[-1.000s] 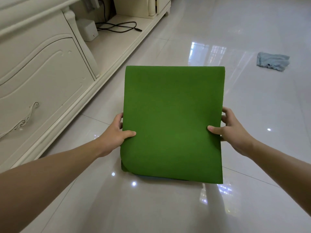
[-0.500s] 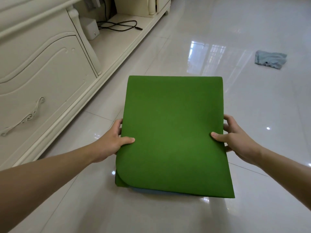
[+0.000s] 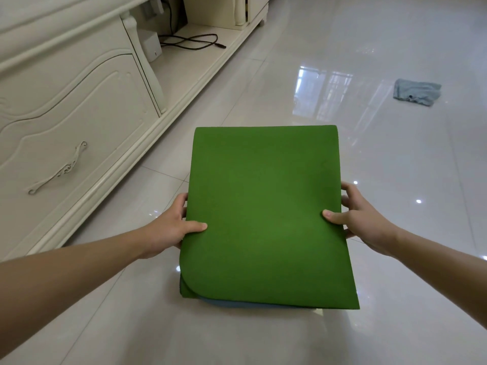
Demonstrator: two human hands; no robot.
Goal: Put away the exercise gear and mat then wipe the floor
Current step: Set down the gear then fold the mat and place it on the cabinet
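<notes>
Gripping a folded green mat [image 3: 263, 214] by its two side edges, the left hand [image 3: 171, 227] and the right hand [image 3: 361, 217] each lay a thumb on top and curl the fingers underneath, holding it out in front above the glossy tiled floor [image 3: 263, 75]. A crumpled blue-grey cloth [image 3: 416, 92] lies on the floor well apart to the right, and a cream cabinet [image 3: 73, 114] with a black cable [image 3: 192, 43] on its low shelf runs along the left.
</notes>
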